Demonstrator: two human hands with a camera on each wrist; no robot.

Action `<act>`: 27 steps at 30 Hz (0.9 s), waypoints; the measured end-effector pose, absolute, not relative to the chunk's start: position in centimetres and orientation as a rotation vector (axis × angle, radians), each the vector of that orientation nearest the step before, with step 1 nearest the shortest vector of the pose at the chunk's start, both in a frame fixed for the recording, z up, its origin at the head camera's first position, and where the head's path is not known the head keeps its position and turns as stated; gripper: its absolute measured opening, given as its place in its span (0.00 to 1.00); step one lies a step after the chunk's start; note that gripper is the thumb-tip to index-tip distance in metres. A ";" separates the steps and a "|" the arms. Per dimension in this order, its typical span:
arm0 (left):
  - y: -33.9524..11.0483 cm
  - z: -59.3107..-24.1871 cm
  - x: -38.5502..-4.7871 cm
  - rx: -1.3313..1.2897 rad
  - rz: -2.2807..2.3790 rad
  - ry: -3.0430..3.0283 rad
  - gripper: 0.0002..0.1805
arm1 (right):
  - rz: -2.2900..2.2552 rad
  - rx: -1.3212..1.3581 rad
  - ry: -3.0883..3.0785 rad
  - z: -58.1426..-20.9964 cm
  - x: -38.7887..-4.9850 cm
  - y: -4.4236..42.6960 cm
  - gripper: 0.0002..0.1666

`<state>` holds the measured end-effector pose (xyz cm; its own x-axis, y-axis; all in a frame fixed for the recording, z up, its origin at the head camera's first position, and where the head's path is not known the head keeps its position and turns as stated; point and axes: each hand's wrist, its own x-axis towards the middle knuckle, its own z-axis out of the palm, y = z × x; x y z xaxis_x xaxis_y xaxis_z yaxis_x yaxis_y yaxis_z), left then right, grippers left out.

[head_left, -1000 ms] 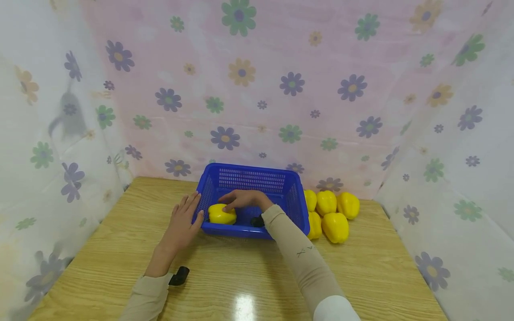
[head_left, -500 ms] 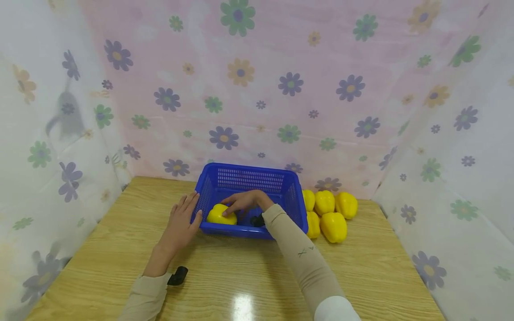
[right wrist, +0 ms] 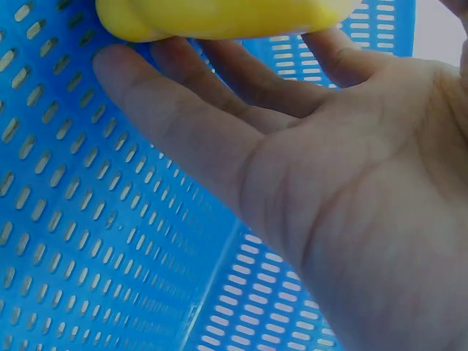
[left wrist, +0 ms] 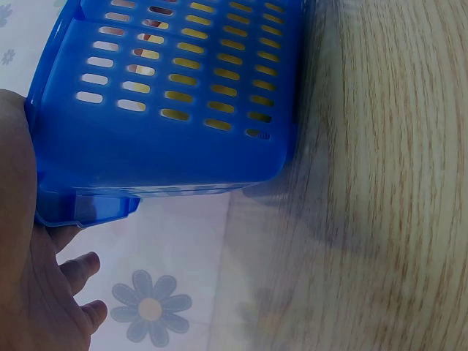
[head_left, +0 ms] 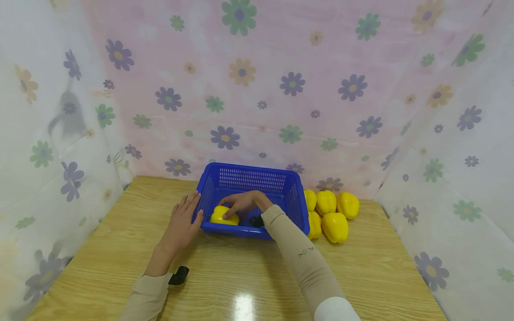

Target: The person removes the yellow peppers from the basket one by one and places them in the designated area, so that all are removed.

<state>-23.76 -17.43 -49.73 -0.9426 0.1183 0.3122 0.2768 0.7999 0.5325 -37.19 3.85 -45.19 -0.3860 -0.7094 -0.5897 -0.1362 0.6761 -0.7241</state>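
Observation:
My right hand [head_left: 243, 203] reaches into a blue plastic basket [head_left: 253, 232] and grips a yellow bell pepper [head_left: 218, 216] near the basket's front left corner. In the right wrist view the pepper [right wrist: 234, 16] lies between the thumb and the fingertips, and its upper part is cut off by the frame. My left hand [head_left: 184, 221] rests on the basket's left rim with its fingers extended. In the left wrist view, that hand [left wrist: 29, 285] touches the rim from outside, and yellow shows through the slots of the basket wall [left wrist: 168, 157].
Several more yellow bell peppers [head_left: 335, 227] stand in a cluster against the basket's right side. The wooden table [head_left: 225, 276] ends at a flowered curtain [head_left: 257, 102] behind the basket, with curtain on both sides too. A dark wrist mount [head_left: 179, 276] sits on the left wrist.
The bell pepper in my right hand has shifted slightly to the right within the basket and turned a little. My left hand has stayed on the rim.

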 end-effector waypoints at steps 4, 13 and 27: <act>-17.4 -49.8 -23.9 -0.304 -0.891 -2.708 0.32 | -0.718 -0.672 1.912 -44.9 -37.1 3.9 0.38; -17.4 -49.9 -23.9 -0.306 -0.888 -2.703 0.32 | -0.703 -0.722 1.899 -44.8 -37.0 4.2 0.44; -17.4 -50.0 -23.9 -0.301 -0.901 -2.696 0.32 | -0.773 -0.758 1.839 -43.8 -36.5 5.1 0.41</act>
<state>-23.86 -17.36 -49.95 -0.9383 0.1066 0.3288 0.2830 0.7834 0.5534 -36.53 5.08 -43.75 -0.3404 -0.7757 -0.5314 -0.1633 0.6054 -0.7790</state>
